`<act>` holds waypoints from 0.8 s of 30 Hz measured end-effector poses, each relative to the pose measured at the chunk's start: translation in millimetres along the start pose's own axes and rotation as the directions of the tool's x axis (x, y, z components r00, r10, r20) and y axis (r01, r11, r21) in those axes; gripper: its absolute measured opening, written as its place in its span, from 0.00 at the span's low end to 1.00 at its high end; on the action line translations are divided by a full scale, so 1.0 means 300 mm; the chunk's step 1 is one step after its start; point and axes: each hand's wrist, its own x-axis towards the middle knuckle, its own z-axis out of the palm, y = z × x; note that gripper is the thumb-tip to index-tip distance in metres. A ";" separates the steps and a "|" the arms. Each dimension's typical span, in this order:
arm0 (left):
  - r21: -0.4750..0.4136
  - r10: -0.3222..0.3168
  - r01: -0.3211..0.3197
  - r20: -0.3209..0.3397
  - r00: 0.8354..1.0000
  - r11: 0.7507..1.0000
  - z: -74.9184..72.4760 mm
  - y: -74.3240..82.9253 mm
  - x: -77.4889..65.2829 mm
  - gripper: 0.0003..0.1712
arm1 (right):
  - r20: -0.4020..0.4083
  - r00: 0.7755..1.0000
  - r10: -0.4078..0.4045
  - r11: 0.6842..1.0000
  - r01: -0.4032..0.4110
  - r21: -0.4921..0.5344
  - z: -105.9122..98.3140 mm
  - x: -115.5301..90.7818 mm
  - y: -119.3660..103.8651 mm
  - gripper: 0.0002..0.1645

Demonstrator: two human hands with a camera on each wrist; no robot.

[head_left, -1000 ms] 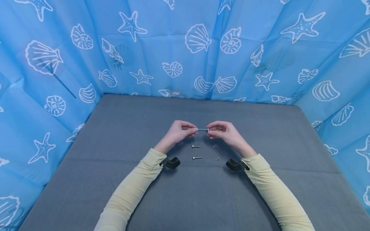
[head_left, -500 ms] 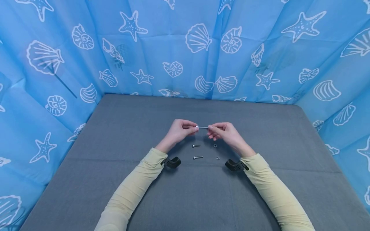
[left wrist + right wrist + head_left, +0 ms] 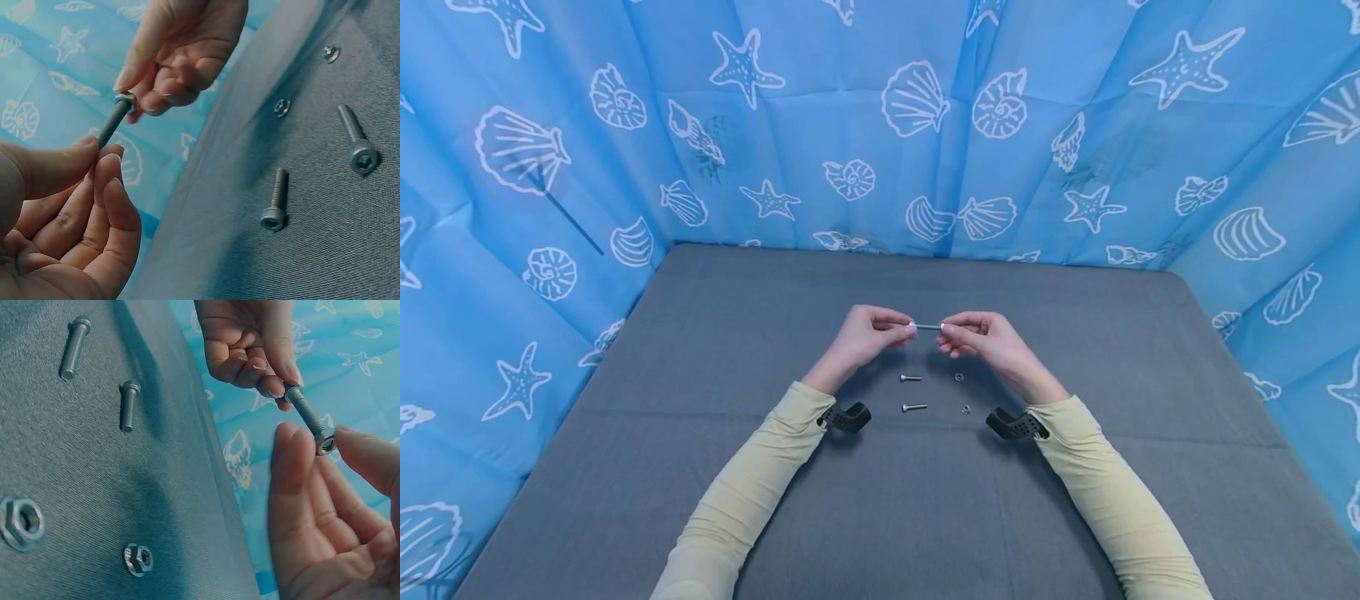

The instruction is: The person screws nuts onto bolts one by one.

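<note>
Over the grey table, my left hand (image 3: 867, 335) pinches the head end of a metal bolt (image 3: 306, 412) between thumb and fingers. The bolt lies roughly level, its threaded end pointing at my right hand (image 3: 992, 340). At that end sits a flange nut (image 3: 325, 444), which the thumb and forefinger of the right hand pinch. How far the nut is threaded on cannot be told. Nearer to me, two loose socket-head bolts (image 3: 272, 206) lie on the cloth. To their right are two loose nuts (image 3: 139, 559).
Grey cloth covers the table (image 3: 865, 517). A blue curtain (image 3: 820, 125) with shells and starfish hangs along its back and sides. Black bands (image 3: 847, 418) stick out inward from both sleeve cuffs, above the table.
Both hands have shifted slightly away from me with the bolt. The right fingers have changed their position at the nut end. The loose bolts and nuts stay put.
</note>
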 end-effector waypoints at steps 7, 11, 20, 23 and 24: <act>0.006 -0.026 0.026 -0.014 1.000 1.000 -0.008 -0.007 0.011 0.16 | 0.027 1.000 -0.008 1.000 0.008 0.006 0.002 0.005 -0.016 0.25; 0.003 -0.041 0.041 -0.015 0.999 0.999 -0.011 -0.006 0.013 0.15 | 0.035 0.999 -0.003 0.999 0.005 -0.037 0.004 0.009 -0.015 0.24; -0.012 -0.076 0.076 -0.033 0.997 0.997 -0.012 -0.016 0.021 0.13 | 0.051 0.998 0.034 0.999 -0.033 -0.024 0.014 0.029 -0.001 0.25; -0.024 -0.093 0.092 -0.036 0.995 0.995 -0.011 -0.018 0.025 0.13 | 0.043 0.999 0.020 1.000 -0.021 0.001 0.014 0.029 -0.002 0.23; -0.026 -0.096 0.095 -0.036 0.995 0.995 -0.011 -0.017 0.027 0.13 | 0.040 0.999 0.019 1.000 -0.019 -0.002 0.013 0.030 -0.002 0.23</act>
